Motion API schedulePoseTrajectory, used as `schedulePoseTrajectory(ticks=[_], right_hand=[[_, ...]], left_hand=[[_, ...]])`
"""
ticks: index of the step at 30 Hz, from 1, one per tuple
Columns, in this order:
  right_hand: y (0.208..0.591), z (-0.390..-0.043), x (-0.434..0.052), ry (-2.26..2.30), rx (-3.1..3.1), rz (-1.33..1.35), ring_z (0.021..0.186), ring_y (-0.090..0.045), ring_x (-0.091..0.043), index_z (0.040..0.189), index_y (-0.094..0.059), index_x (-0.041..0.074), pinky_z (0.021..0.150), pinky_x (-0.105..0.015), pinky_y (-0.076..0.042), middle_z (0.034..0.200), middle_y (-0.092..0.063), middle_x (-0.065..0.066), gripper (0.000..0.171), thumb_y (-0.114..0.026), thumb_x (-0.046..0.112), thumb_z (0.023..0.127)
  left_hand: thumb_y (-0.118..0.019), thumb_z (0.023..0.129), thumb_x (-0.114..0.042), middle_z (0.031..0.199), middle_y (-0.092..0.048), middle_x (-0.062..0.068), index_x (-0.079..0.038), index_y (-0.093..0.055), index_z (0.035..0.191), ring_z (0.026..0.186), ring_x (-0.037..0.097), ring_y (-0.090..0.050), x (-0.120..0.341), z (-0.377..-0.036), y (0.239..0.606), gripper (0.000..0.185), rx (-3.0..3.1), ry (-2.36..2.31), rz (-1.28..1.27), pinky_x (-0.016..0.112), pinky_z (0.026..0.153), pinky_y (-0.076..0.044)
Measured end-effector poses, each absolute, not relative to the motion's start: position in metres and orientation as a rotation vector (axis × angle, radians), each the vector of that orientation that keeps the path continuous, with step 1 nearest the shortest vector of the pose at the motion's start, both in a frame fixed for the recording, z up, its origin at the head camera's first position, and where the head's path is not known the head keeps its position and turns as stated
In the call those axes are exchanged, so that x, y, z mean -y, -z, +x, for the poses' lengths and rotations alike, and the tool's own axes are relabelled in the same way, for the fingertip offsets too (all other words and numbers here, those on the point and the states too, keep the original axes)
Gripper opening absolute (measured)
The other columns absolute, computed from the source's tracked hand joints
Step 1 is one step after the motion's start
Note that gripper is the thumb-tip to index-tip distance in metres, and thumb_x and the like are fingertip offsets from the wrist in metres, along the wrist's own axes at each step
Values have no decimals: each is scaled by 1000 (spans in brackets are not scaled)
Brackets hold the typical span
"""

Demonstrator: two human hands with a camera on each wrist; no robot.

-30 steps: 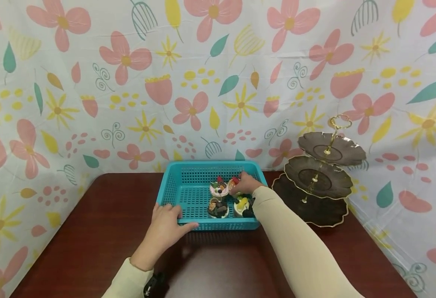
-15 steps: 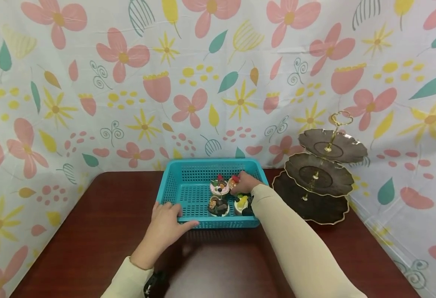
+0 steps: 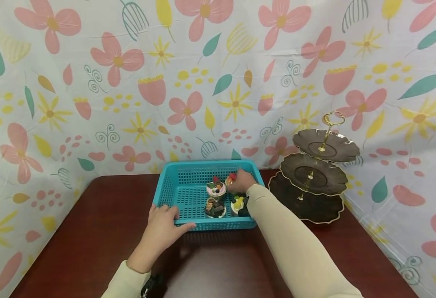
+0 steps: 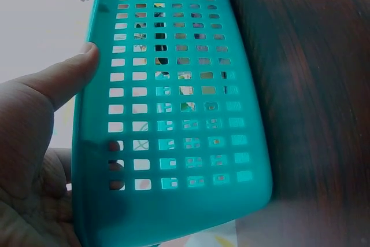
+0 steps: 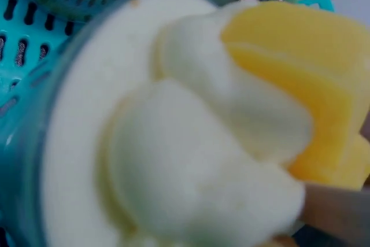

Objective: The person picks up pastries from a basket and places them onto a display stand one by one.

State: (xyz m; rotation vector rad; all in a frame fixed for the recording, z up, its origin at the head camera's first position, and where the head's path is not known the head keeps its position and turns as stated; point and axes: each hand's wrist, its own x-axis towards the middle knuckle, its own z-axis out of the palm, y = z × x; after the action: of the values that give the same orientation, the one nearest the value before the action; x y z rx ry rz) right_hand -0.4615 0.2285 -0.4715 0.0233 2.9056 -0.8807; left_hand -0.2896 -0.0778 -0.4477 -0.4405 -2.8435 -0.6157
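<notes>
Teal basket (image 3: 188, 194) sits at the back middle of the desk (image 3: 91, 231), four small desserts in its right half. Right hand (image 3: 242, 181) is inside at the back right corner, fingers curled round a red-topped dessert (image 3: 230, 179); just left of it a pink dessert (image 3: 216, 188), in front a dark chocolate one (image 3: 215, 207) and a cream-and-yellow one (image 3: 237, 204) partly under the sleeve. Left hand (image 3: 162, 227) grips the basket's front left corner, thumb along the front wall, fingers over the rim. Left wrist view gives what the head view can't: thumb (image 4: 69, 76) pressed flat on the slotted outer wall (image 4: 173, 114), desk wood beside it. Right wrist view is filled by a blurred close-up of the cream-and-yellow dessert (image 5: 191, 137); the hand's grip doesn't show there. Three-tier dark stand (image 3: 314, 174) with gold handle at the desk's back right corner, just beside the basket.
</notes>
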Motion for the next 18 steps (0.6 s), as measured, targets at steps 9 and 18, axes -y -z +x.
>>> schedulePoseTrajectory(ticks=[9, 18], right_hand=[[437, -448, -231, 871, -2944, 15, 88, -59, -28, 130, -50, 3, 69, -39, -51, 107, -60, -13, 66, -78, 35, 80], [386, -421, -228, 921, -2920, -119, 79, -63, -26, 118, -53, 7, 68, -39, -57, 102, -63, -13, 50, -78, 32, 81]], left_hand=[[-79, 80, -59, 79, -50, 0, -12, -59, 84, 84, 22, -49, 75, -291, 446, 51, 2827, 607, -464, 71, 111, -23], [-77, 80, -62, 80, -49, 1, -14, -58, 85, 85, 24, -51, 78, -287, 446, 52, 2845, 597, -454, 72, 111, -22]])
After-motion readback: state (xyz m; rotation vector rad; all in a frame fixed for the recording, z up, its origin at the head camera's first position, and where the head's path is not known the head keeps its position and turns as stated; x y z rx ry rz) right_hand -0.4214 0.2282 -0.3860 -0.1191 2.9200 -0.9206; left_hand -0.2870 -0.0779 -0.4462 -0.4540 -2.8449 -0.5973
